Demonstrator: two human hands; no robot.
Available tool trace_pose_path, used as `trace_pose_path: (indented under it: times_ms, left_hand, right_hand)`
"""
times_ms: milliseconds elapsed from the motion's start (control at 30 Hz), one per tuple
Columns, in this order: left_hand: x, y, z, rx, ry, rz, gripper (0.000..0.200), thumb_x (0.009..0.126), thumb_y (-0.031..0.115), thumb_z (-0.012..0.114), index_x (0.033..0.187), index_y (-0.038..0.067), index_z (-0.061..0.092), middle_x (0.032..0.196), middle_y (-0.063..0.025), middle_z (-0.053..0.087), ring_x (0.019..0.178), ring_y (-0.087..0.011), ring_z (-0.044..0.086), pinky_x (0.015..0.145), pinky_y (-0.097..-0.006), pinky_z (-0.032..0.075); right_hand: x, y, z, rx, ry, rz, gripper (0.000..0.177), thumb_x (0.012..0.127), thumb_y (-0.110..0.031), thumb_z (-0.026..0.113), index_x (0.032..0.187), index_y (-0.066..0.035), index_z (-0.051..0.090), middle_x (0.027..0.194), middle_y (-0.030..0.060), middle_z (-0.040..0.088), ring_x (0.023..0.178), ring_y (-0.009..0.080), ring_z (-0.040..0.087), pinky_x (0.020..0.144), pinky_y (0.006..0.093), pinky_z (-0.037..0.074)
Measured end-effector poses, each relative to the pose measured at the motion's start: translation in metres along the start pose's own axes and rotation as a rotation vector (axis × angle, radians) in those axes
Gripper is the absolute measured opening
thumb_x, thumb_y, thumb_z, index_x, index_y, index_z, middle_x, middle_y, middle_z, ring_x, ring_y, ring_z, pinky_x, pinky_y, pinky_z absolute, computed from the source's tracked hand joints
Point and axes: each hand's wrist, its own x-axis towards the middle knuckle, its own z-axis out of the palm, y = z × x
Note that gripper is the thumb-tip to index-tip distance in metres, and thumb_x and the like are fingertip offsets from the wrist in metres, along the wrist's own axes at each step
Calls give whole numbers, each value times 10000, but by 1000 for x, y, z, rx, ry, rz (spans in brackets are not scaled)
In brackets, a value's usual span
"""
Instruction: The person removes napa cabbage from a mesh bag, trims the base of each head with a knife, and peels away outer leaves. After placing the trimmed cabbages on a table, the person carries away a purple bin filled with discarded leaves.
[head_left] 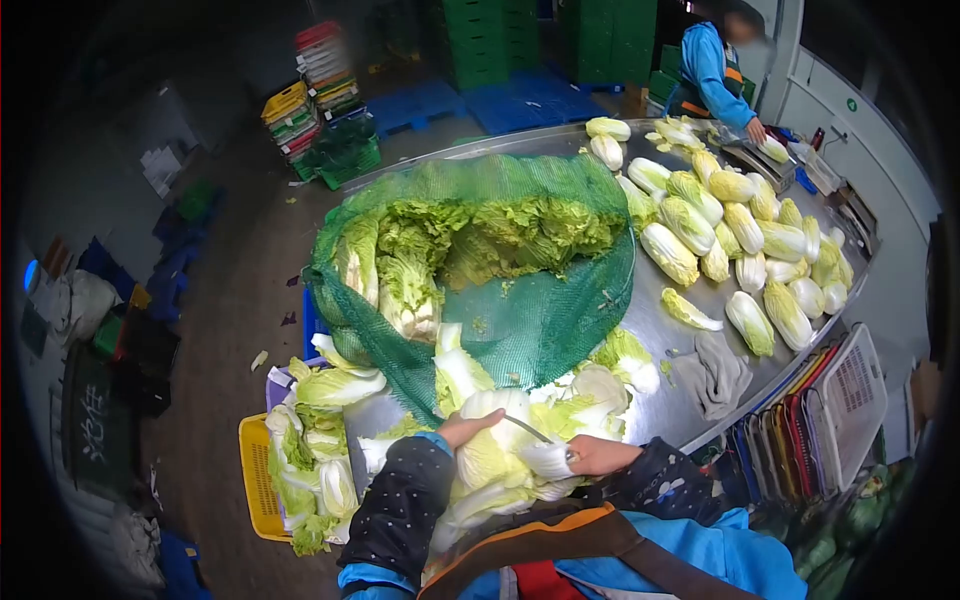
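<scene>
My left hand (pixel 468 428) is closed against the side of a pale napa cabbage (pixel 482 462) in front of my body. In my right hand (pixel 603 456) is a knife (pixel 528 430), its curved blade pointing left over the cabbage. A white leaf base (pixel 547 461) lies beside the blade, close to my right fingers. Loose cabbage leaves (pixel 597 388) are heaped just beyond my hands. Behind them a green mesh sack (pixel 540 330) lies open toward me, with leafy cabbages (pixel 408 285) inside.
Trimmed cabbages (pixel 690 222) cover the metal table's right side, near a grey cloth (pixel 712 375). A yellow crate (pixel 262 480) of leaves stands at left. Stacked crates (pixel 790 430) stand at right. A co-worker (pixel 715 75) handles a cabbage at the far end.
</scene>
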Motion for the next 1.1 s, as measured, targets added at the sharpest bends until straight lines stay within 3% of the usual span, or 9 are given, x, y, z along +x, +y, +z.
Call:
trace_pose_path:
  times_ms: [133,233,300,400,567,767,833,867,1100]
  left_hand:
    - [19,-3,14,157,451,71,964,650,481,774,1253,-148,362,1211,-229,512,1101,-263,532,937,-330,424]
    - [10,0,24,4,368,182,925,649,471,779,1220,-146,394,1170,-230,531,1067,-273,553,894,-321,456]
    - [36,-15,26,36,502,182,843,679,441,767,1198,-131,432,1128,-216,559,1030,-258,574,868,-324,470]
    - [19,-6,28,-51,411,166,696,733,385,741,1164,-100,491,1067,-186,600,969,-234,604,828,-329,488]
    - [17,-16,6,-380,26,60,560,791,319,701,1171,-49,518,1051,-129,621,901,-210,623,768,-324,503]
    - [5,-13,39,-257,376,191,620,805,404,670,1209,-33,495,1097,-131,595,941,-232,602,792,-353,495]
    - [23,-23,30,-383,230,301,675,794,449,668,1238,-20,470,1120,-136,581,941,-241,596,803,-356,494]
    - [36,-28,20,-155,241,393,733,782,485,665,1268,-12,434,1143,-139,568,956,-239,592,811,-366,498]
    - [27,-21,7,-342,-38,302,818,725,470,721,1297,-14,390,1176,-143,549,1019,-251,575,859,-380,486]
  right_hand:
    - [-50,-6,-29,1085,147,-29,227,856,-200,590,842,26,581,700,132,625,413,107,499,395,213,391]
    - [-37,-25,-31,552,765,138,280,830,-216,642,937,38,592,760,122,647,396,101,494,377,187,365]
    - [-15,-48,-18,98,875,40,412,785,-238,698,1083,19,575,916,119,661,787,158,622,705,289,498]
    - [36,-61,-15,-286,748,128,762,685,-399,760,1267,-5,465,790,175,647,740,266,641,683,338,499]
    - [52,-22,8,-298,610,221,485,696,-353,716,1025,-11,612,783,169,647,744,310,639,693,364,501]
    - [51,-35,-18,220,748,436,635,666,-359,775,1115,26,543,628,58,606,526,138,557,529,281,473]
    - [80,19,-22,-71,359,297,845,659,-460,756,1204,107,447,705,110,618,571,162,578,538,273,479]
    - [78,1,0,-95,647,306,870,673,-507,717,1258,70,429,823,179,631,641,238,607,578,291,495]
    - [12,-98,0,-5,374,-406,432,802,-218,649,1140,33,551,993,142,645,890,245,619,813,352,477]
